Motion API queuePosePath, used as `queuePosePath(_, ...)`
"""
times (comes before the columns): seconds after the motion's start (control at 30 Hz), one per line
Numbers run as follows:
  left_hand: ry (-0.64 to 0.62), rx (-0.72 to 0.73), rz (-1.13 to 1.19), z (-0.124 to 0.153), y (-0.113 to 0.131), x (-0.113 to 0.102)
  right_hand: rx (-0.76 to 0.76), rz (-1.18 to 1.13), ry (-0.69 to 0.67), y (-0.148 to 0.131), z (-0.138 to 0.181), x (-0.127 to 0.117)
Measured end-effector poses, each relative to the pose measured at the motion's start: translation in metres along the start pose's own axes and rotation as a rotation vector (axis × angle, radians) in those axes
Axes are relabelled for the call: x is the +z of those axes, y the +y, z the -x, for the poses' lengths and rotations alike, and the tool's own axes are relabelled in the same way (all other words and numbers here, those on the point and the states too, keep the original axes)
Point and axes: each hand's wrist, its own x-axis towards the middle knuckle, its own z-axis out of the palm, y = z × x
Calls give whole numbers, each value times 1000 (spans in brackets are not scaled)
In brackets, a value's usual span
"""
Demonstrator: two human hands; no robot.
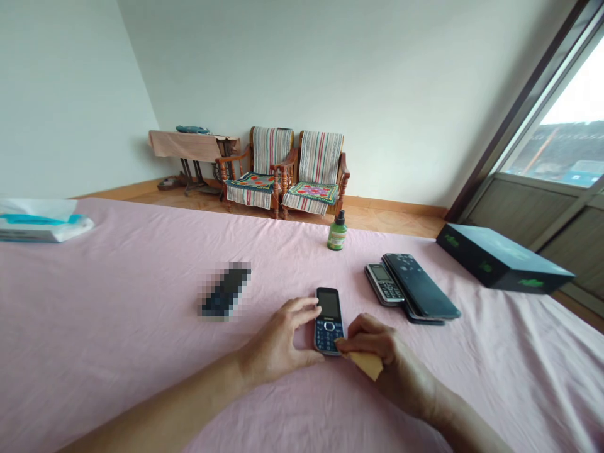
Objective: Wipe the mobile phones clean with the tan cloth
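Note:
A dark blue keypad phone [328, 321] lies face up on the pink cloth, its screen dark. My left hand [282, 340] steadies it from the left, fingertips on the edge beside the screen and thumb by the lower left corner. At the bottom right of the keypad, my right hand [384, 352] pinches a small yellow cloth [369, 363] and presses it on the keys. Further right, a silver-edged keypad phone [384, 284] rests against a stack of dark smartphones [419, 286].
A pixelated dark phone [226, 291] lies left. Beyond the phones stands a green spray bottle [337, 234]. A black box [503, 258] sits at right, a tissue pack [44, 226] at far left. Two wooden chairs [311, 167] and a cloth-covered table [186, 145] are by the wall.

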Motion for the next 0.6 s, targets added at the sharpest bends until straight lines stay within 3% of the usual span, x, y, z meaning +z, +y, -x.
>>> queuePosePath(0.2,10,-1,-31,2,-1,2,57,38,189,23,-20,10)
queuePosePath(0.3,5,3,-37,1,-1,2,46,163,245,37,-39,8)
queuePosePath(0.47,14,-6,-18,0,0,2,58,227,268,56,-66,3)
queuePosePath(0.6,22,-2,-13,0,-1,2,54,235,254,51,-62,4)
